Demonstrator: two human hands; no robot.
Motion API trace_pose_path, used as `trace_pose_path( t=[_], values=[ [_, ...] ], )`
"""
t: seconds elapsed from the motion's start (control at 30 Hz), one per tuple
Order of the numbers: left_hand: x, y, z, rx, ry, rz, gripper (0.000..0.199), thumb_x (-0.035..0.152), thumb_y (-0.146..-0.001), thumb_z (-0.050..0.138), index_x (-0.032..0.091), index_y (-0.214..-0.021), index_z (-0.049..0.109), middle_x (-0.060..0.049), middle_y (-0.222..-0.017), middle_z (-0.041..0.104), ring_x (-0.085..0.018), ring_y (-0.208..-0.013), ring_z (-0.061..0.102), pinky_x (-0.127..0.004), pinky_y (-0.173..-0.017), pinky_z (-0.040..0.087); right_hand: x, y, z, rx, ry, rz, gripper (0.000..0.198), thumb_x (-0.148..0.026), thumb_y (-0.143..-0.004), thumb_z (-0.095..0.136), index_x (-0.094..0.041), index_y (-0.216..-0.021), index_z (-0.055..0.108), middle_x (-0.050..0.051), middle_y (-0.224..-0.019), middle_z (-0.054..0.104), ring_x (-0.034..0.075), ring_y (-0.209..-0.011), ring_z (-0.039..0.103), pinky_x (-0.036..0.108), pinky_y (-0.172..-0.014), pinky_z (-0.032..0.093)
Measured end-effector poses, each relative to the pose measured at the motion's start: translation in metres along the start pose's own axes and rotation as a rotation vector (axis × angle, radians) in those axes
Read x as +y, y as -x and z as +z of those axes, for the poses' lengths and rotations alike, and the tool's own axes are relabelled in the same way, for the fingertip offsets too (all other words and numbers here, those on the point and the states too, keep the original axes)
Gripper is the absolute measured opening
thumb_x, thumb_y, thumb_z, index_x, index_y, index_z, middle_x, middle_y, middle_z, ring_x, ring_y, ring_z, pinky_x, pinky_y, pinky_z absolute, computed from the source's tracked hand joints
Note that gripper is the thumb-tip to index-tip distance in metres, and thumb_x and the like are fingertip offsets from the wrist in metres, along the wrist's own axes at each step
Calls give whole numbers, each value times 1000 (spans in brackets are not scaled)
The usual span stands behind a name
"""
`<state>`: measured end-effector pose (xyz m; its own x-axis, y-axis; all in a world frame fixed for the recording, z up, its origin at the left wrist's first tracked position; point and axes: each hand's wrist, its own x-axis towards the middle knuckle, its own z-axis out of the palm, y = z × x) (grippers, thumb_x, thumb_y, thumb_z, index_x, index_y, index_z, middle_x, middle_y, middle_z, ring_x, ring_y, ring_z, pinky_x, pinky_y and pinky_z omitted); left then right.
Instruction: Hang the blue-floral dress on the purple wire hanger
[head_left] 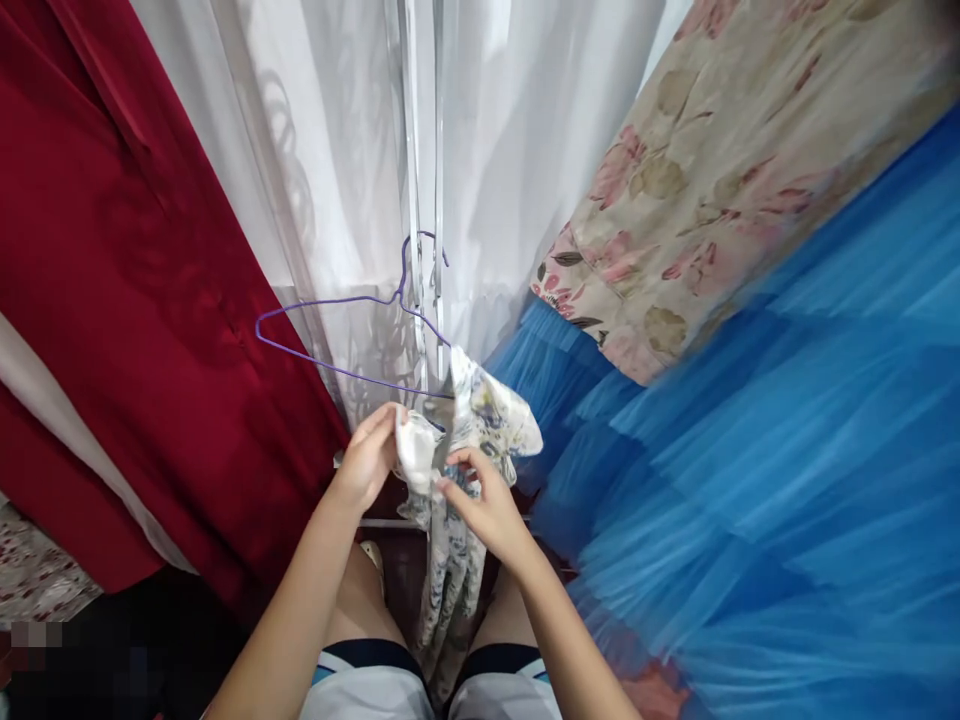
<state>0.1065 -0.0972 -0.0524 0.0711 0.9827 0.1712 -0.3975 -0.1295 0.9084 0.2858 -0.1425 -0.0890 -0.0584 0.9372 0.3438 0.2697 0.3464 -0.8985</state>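
Observation:
A purple wire hanger (330, 372) hangs by its hook in front of the white curtain. Its right shoulder goes into a white garment with a floral print (491, 410), while the left arm of the hanger is bare. My left hand (369, 455) pinches the loose white edge of the garment, just below the hanger's bottom bar. At the garment's middle, my right hand (484, 500) has its thumb and fingers curled around a fold of the cloth. The rest of the garment drops in a narrow bunch between my legs.
Red cloth (150, 270) hangs on the left. White curtains (517, 130) and thin metal poles (438, 150) are ahead. At the right hang a beige floral cloth (675, 200) and a layered blue tulle dress (720, 500), close to my right arm.

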Motion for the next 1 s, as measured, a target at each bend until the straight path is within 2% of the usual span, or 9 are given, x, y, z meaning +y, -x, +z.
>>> trace_pose_path(
  t=[0.07, 0.17, 0.23, 0.33, 0.4, 0.53, 0.63, 0.87, 1.0],
  values=[
    [5, 10, 23, -157, -272, 186, 24, 42, -91, 63, 18, -88, 65, -2, -81, 60, -16, -75, 56, -26, -73, 47, -5, 10, -2, -170, -114, -38, 26, -38, -88, 64, -21, -107, 64, 6, -107, 65, 24, -102, 57, 36, -93, 43],
    [7, 18, 44, -301, -626, 376, 23, 40, -94, 59, 19, -91, 68, -5, -94, 58, -19, -93, 55, -30, -90, 44, -18, 21, -6, -345, -305, 43, 29, -47, -94, 56, -20, -102, 64, 4, -96, 65, 22, -95, 59, 34, -88, 47],
    [0, 22, 46, -454, -601, 307, 29, 45, -97, 51, 19, -98, 66, -7, -101, 57, -20, -98, 55, -32, -95, 44, -26, 22, -17, -356, -350, 109, 29, -47, -92, 62, -19, -100, 63, 3, -91, 63, 20, -87, 58, 31, -80, 49],
    [-19, 35, 37, -706, -439, 33, 45, 53, -101, 35, 18, -116, 60, -9, -108, 60, -21, -104, 56, -34, -99, 44, -39, 14, -53, -419, -321, 132, 29, -41, -82, 75, -17, -94, 65, 1, -84, 62, 16, -76, 56, 27, -69, 48],
    [-33, 46, 28, -799, -480, -105, 48, 56, -98, 43, 16, -118, 61, -8, -107, 64, -22, -106, 58, -34, -101, 44, -47, 2, -87, -450, -255, 129, 28, -38, -77, 80, -14, -83, 67, 0, -73, 61, 14, -65, 53, 25, -60, 45],
    [-40, 59, 5, -677, -788, -164, 41, 53, -86, 63, 13, -94, 69, -3, -86, 66, -21, -85, 59, -29, -81, 50, -61, -39, -149, -256, -100, 41, 28, -37, -70, 84, -13, -69, 70, -1, -60, 58, 13, -54, 49, 24, -51, 38],
    [-22, 51, -18, -455, -832, -40, 41, 51, -91, 55, 13, -94, 69, -3, -82, 65, -18, -78, 57, -25, -70, 47, -64, -85, -159, -41, -42, -75, 29, -38, -66, 86, -14, -67, 69, -1, -61, 60, 13, -55, 51, 25, -54, 38],
    [43, 11, -82, -62, -921, 245, 28, 41, -90, 57, 15, -90, 67, 0, -79, 61, -15, -73, 54, -22, -63, 40, -58, -158, -81, -109, -186, -154, 37, -51, -74, 75, -15, -73, 65, -2, -65, 59, 13, -60, 51, 26, -59, 39],
    [52, -12, -119, -155, -1143, 286, 28, 37, -92, 49, 17, -98, 68, -2, -88, 68, -18, -81, 60, -24, -73, 45, -59, -155, -60, -144, -294, -60, 38, -51, -69, 80, -15, -75, 66, -1, -64, 62, 13, -57, 53, 26, -58, 41]
  ],
)
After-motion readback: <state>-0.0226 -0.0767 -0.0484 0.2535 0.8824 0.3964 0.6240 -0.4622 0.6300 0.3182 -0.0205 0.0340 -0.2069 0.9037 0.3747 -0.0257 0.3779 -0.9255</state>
